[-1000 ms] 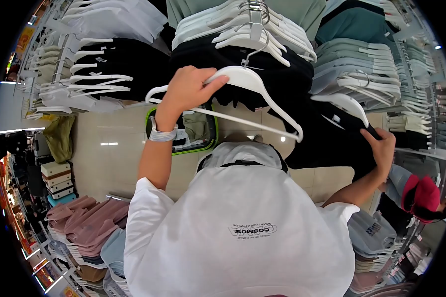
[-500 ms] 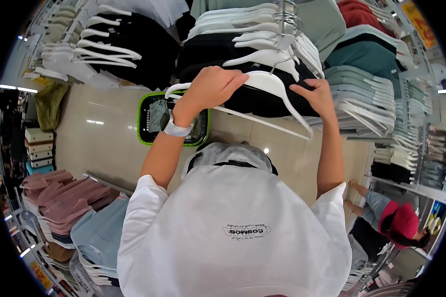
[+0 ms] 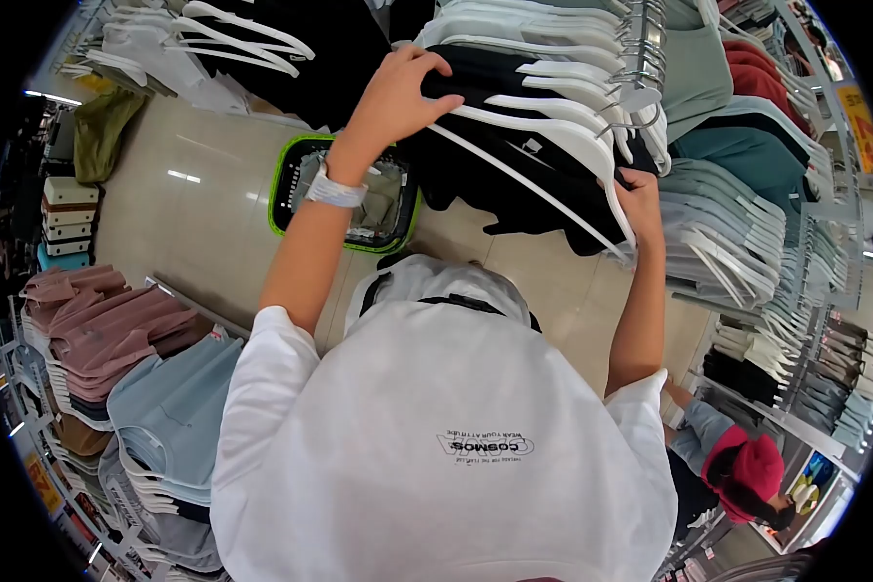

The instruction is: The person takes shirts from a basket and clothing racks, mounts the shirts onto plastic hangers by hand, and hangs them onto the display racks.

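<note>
- White hanger (image 3: 572, 139) is slanting more steeply than half a second ago, and the left hand (image 3: 393, 97) is now sitting out by its upper end.
- Left fingers are spreading, thumb and forefinger apart, hanger lying just right of them.
- Long axis is running down toward the right hand (image 3: 640, 209), which is crowding the lower end; can't tell what those fingers are pinching.
- Black shirt (image 3: 572, 175) is hanging right behind.

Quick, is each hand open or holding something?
Left hand: open, thumb and fingers apart, by a white hanger.
Right hand: at that hanger's other end; whether it grips can't be told.
</note>
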{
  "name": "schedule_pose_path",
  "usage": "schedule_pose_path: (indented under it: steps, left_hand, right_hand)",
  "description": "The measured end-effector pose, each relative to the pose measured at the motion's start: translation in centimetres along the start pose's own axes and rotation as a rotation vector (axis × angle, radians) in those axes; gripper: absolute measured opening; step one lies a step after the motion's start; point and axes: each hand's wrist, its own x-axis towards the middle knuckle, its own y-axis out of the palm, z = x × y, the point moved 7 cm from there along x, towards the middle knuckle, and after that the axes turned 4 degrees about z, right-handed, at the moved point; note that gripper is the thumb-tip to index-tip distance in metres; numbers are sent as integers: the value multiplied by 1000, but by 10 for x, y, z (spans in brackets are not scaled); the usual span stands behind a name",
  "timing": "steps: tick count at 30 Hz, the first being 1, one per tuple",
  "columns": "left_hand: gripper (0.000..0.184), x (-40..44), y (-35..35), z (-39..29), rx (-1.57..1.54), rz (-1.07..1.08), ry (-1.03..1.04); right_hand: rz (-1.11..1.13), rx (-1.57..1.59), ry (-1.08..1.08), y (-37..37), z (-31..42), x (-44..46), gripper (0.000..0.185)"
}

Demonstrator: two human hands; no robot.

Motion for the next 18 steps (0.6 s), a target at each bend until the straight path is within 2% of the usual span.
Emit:
schedule_pose_path:
  steps: [3, 5, 7, 9, 13, 15, 18]
  left_hand:
    - [31, 5, 0, 16, -53, 130, 89]
    - [32, 2, 7, 30, -15, 296, 8]
    - [35, -4, 6, 37, -107, 330, -13]
    - [34, -15, 13, 54, -190, 531, -199]
    - [34, -43, 30, 105, -291, 477, -257]
    - [32, -59, 36, 127, -367, 364, -247]
    - [29, -78, 30, 139, -329, 276, -270]
  right_hand:
    - [5, -21, -4, 2, -1, -1, 23]
    - [-5, 7, 42, 0, -7, -3, 22]
    - [55, -26, 90, -2, 0, -9, 20]
    - [75, -48, 146, -10, -11, -16, 19]
    - [40, -92, 236, -32, -69, -38, 14]
    - [-124, 157, 233, -39, -86, -53, 9]
    - [-227, 269, 222, -32, -113, -68, 17]
